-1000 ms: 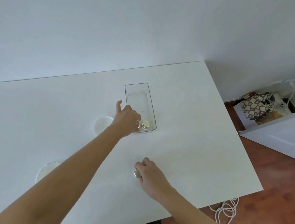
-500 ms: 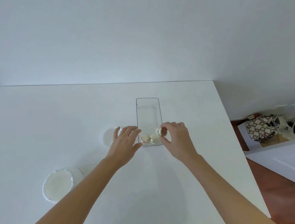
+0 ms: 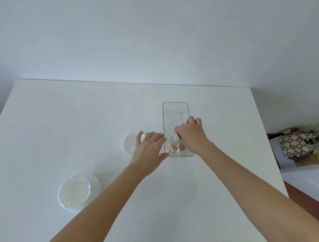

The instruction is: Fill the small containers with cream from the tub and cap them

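Head view shows three small containers (image 3: 177, 146) with gold caps, white below, clustered at the near end of a clear rectangular tray (image 3: 174, 110) toward the counter's (image 3: 59, 122) far right. The right hand (image 3: 192, 135) pinches the farthest one; the left hand (image 3: 149, 148) rests spread against the tray's near-left corner. An open cream tub (image 3: 75, 191) sits toward the near-left.

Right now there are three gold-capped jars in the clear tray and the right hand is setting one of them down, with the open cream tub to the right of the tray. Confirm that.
Not quite. In the head view the cream tub sits left of the clear tray, nearer the person. The rest holds: three gold-capped jars, the right hand on one.
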Demonstrator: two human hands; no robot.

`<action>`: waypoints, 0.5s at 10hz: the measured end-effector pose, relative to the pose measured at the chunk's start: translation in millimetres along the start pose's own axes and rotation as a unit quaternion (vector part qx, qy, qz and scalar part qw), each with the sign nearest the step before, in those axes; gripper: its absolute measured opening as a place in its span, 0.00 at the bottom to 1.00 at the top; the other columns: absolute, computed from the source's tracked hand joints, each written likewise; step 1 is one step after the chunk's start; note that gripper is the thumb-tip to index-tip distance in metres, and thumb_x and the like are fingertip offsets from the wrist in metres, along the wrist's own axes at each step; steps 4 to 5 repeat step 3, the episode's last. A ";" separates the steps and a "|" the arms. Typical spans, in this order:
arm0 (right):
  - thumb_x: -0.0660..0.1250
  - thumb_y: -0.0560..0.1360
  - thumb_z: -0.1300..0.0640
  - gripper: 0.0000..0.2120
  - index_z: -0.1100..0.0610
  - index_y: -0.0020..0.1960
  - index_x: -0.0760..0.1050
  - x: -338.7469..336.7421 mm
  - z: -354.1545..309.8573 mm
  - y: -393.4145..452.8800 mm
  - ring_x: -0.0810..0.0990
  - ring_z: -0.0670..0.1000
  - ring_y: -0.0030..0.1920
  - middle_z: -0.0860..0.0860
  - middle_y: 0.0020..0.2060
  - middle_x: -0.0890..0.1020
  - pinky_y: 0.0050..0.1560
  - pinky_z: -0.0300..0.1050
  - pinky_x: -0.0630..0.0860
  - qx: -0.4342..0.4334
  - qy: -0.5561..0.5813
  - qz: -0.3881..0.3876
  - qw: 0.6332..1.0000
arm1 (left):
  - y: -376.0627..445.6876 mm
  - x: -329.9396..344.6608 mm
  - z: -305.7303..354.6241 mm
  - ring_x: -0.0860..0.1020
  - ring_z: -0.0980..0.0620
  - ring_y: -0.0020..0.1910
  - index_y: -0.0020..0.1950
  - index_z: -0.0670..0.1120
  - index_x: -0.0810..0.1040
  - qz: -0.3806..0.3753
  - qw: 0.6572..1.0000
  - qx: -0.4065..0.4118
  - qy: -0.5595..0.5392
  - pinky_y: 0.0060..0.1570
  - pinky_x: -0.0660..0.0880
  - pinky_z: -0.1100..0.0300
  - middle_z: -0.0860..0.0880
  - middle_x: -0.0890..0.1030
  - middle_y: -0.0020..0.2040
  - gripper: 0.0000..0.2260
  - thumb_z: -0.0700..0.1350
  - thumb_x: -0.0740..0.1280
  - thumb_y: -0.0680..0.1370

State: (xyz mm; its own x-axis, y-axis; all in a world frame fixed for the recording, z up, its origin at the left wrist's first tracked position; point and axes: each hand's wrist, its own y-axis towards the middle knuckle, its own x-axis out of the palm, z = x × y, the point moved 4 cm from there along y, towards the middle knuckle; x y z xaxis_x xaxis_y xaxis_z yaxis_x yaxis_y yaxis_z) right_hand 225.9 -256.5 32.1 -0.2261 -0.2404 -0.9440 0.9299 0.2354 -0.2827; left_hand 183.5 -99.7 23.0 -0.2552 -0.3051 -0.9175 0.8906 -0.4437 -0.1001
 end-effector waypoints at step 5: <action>0.65 0.71 0.65 0.19 0.51 0.59 0.73 9.6 1.1 0.4 0.68 0.55 0.58 0.48 0.50 0.80 0.56 0.49 0.59 0.013 0.018 0.007 1.000 | 0.1 1.7 2.3 0.65 0.53 0.75 0.73 0.50 0.71 -0.011 1.000 -0.008 0.004 0.78 0.46 0.45 0.55 0.71 0.74 0.21 0.55 0.64 0.81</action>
